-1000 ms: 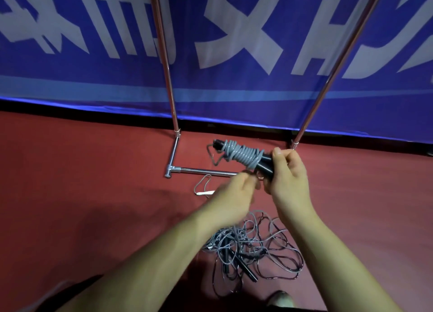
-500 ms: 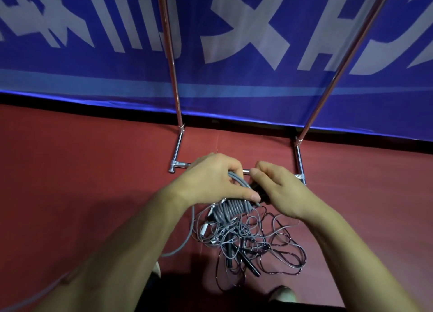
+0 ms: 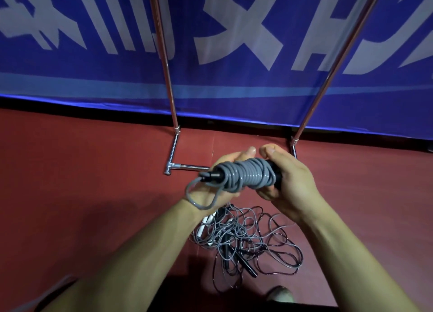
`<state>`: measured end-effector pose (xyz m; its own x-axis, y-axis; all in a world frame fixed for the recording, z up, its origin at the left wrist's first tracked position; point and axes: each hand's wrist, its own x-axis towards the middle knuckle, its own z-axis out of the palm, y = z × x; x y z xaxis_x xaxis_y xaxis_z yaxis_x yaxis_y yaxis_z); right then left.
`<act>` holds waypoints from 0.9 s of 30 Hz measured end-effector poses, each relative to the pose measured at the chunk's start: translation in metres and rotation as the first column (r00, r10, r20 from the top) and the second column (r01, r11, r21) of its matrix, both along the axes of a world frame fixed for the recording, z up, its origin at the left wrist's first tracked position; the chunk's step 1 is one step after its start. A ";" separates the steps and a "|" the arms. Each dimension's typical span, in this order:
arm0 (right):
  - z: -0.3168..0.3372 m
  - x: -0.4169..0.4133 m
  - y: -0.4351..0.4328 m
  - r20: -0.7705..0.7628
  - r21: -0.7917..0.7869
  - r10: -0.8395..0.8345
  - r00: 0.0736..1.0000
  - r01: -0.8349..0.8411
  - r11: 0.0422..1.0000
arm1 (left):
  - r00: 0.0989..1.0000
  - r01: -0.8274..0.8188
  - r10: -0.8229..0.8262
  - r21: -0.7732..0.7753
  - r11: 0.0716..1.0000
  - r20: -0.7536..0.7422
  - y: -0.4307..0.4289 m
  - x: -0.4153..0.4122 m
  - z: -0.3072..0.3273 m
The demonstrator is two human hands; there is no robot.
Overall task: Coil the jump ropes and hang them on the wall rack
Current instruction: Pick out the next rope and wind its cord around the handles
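Note:
A grey jump rope is wound in tight turns around its black handles, held level in front of me. My right hand grips the right end of the bundle. My left hand cups the bundle from behind and below, and a loose grey loop hangs over its wrist. The black handle tips stick out to the left. On the red floor below lies a tangled pile of more ropes with black and white handles.
A chrome rack frame stands against the wall, its two uprights rising out of view and a low bar along the floor. A blue banner with white characters covers the wall. A shoe tip shows at the bottom.
Half a second ago my left hand was over the bundle, low above the pile. Now the bundle is raised and my left hand has passed behind and under it.

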<state>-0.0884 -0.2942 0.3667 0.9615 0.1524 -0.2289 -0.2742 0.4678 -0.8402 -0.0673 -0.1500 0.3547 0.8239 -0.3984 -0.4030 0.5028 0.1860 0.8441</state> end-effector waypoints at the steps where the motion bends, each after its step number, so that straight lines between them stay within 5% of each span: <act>1: 0.001 0.001 0.000 -0.017 0.012 -0.036 0.999 0.036 0.999 | 0.996 0.022 -0.039 0.202 0.979 0.082 -0.002 -0.004 -0.005; 2: 0.001 0.003 0.000 -0.038 0.024 -0.079 0.996 0.080 0.997 | 0.986 0.040 -0.093 0.345 0.938 0.139 -0.004 -0.008 -0.009; 5: 0.000 0.008 0.001 -0.114 -0.041 -0.270 0.956 0.267 0.963 | 0.954 -0.015 -0.122 0.452 0.892 0.273 -0.012 -0.020 -0.005; 8: -0.013 0.009 0.002 0.060 -0.495 -0.444 0.894 0.413 0.764 | 0.823 -0.031 -0.408 0.749 0.662 0.395 -0.015 -0.033 -0.008; 10: -0.021 0.004 0.004 0.264 -0.760 -0.344 0.901 0.414 0.501 | 0.745 -0.068 -0.549 0.862 0.503 0.379 -0.016 -0.041 -0.009; 13: -0.026 -0.004 0.007 0.338 -0.842 -0.224 0.914 0.400 0.362 | 0.660 -0.174 -0.669 0.936 0.306 0.341 -0.017 -0.047 0.001; 17: -0.031 -0.005 0.007 0.247 -0.963 -0.004 0.969 0.246 0.112 | 0.418 -0.401 -0.811 0.885 0.239 0.408 -0.007 -0.043 0.015; 19: -0.029 -0.004 0.005 0.116 -0.993 0.129 0.985 0.111 0.049 | 0.420 -0.323 -0.829 0.914 0.244 0.369 0.006 -0.031 0.022; 23: -0.017 -0.006 0.007 0.005 -0.978 0.375 0.927 -0.073 0.194 | 0.573 0.040 -0.737 0.887 0.460 0.357 0.039 -0.004 0.025; 27: -0.004 -0.008 0.011 -0.022 -0.671 0.282 0.959 -0.224 0.707 | 0.762 0.221 -0.518 0.597 0.771 0.388 0.051 0.009 0.015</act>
